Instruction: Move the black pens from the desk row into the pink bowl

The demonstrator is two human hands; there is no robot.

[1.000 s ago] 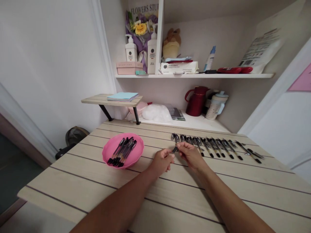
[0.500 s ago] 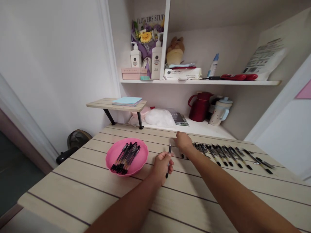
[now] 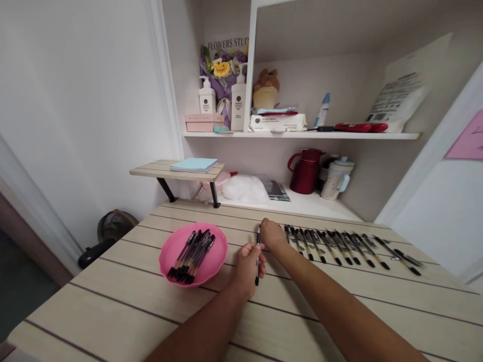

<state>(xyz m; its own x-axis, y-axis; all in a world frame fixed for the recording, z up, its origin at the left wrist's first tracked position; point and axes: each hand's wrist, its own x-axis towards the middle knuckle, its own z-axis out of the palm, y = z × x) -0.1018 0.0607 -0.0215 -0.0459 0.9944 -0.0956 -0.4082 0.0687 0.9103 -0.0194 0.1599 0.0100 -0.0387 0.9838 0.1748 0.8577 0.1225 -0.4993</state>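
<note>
My left hand is closed round a black pen and holds it nearly upright over the wooden table. My right hand sits just beyond it. Its curled fingers pinch the pen's top end. To the left is a pink bowl with several black pens lying in it. A row of several black pens and caps lies side by side on the table, right of my right hand.
Behind the table a low shelf carries a red jug, a cup and a white bundle. A small raised stand holds blue paper. Bottles, a box and a plush toy fill the upper shelf. A fan stands on the floor at the left.
My hands parted with the pen staying in the left hand; the right hand reached out to the pen row and has now come back to the pen's top.
</note>
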